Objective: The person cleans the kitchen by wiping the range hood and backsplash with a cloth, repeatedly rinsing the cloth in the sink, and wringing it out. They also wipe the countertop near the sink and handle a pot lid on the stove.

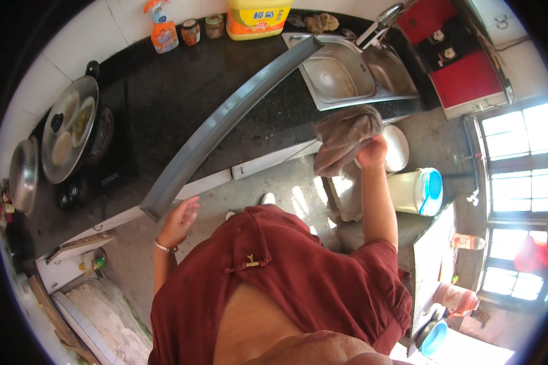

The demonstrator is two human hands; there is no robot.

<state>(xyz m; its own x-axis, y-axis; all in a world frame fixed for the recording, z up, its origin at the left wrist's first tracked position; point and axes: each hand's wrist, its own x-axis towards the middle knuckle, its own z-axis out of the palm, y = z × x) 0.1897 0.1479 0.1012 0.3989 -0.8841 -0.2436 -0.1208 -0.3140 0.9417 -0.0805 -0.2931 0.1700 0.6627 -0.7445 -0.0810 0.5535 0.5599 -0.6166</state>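
Observation:
My right hand grips a crumpled brown towel, held out past the counter's front edge below the sink. The towel hangs in folds and hides part of my fingers. My left hand, with a bracelet at the wrist, holds nothing, its fingers loosely extended. It is close to the lower end of a long grey channel-shaped strip. That strip runs diagonally across the view over the black countertop, its upper end overlapping the steel double sink. Whether the strip rests on the counter I cannot tell.
A lidded pan with food inside stands on the cooktop, beside a metal lid. Along the wall are an orange spray bottle, two jars and a yellow jug. A lidded bucket and a white basin stand at right.

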